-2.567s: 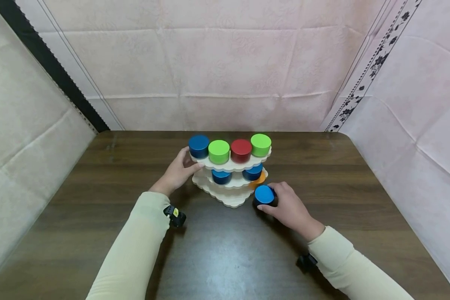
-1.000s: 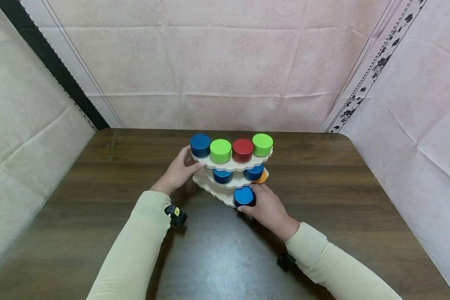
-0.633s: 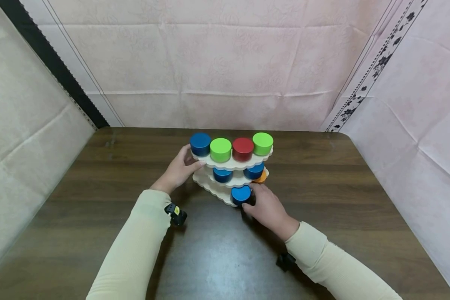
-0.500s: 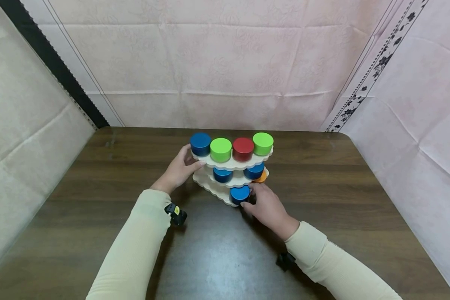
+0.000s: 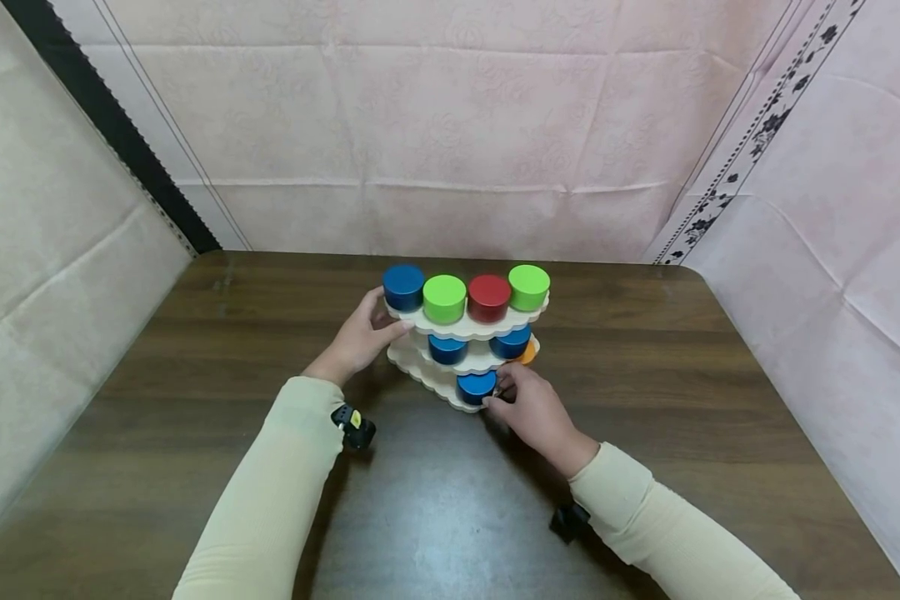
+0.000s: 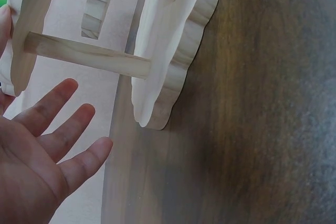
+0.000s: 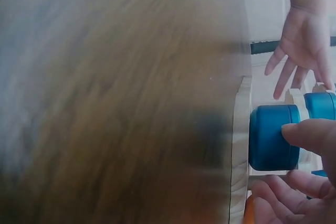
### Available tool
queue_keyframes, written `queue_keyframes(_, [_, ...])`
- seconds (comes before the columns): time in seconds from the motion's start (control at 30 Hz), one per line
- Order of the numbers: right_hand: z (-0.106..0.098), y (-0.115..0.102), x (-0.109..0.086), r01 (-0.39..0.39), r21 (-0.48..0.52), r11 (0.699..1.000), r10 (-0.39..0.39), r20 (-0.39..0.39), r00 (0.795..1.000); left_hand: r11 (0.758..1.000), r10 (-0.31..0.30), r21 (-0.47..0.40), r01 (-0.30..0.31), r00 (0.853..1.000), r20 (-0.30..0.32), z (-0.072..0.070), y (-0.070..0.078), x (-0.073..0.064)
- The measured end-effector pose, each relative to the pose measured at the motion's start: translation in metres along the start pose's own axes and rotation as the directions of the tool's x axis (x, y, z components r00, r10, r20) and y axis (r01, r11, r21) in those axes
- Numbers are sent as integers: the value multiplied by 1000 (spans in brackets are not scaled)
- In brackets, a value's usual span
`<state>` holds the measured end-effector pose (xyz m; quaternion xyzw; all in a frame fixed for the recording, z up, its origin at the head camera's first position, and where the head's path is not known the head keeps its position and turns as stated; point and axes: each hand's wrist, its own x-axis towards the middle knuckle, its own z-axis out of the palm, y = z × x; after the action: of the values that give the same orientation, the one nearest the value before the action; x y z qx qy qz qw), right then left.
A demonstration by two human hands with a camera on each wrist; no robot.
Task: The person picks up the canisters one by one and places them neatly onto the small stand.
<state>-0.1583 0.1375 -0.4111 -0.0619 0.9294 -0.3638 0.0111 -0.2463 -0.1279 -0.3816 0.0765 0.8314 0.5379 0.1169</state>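
Note:
A three-tier scalloped wooden stand (image 5: pixel 420 367) stands on the table. My left hand (image 5: pixel 360 337) pinches the left edge of its top tier between thumb and index finger; the other fingers (image 6: pixel 84 163) spread free in the left wrist view. At the front of the bottom tier sits a blue round tin (image 5: pixel 476 387), upright. My right hand (image 5: pixel 532 408) is at the tin's right side with loosely bent fingers. In the right wrist view the thumb (image 7: pixel 310 132) overlaps the tin (image 7: pixel 273 137), and the other fingers lie beside it.
The top tier bears a blue tin (image 5: pixel 402 287), two green tins (image 5: pixel 444 300) and a red tin (image 5: pixel 489 298). Two blue tins (image 5: pixel 447 350) sit on the middle tier. An orange piece (image 5: pixel 528 353) shows behind on the right. The wooden table (image 5: pixel 270 292) meets pale cloth walls.
My right hand has carried the blue tin left from the table onto the bottom tier. The tin has shifted slightly farther in while the fingers loosened. My left hand stays on the stand.

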Motion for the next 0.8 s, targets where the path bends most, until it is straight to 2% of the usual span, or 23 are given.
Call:
queue_keyframes(0.17, [-3, 2, 0, -24, 55, 998, 23, 9, 1000, 1000, -11, 15, 11, 1000, 3, 0, 3, 1])
queue_keyframes(0.4, [-17, 5, -4, -45, 69, 997, 45, -4, 999, 1000, -19, 6, 19, 1000, 11, -1, 2, 4])
queue_keyframes(0.63, [-48, 18, -5, -1, -37, 999, -3, -88, 996, 1000, 17, -5, -17, 1000, 12, -2, -4, 2])
queue_keyframes(0.8, [-77, 27, -2, 2, -116, 993, -19, -148, 989, 998, 42, 40, -42, 999, -1, -13, -9, -6])
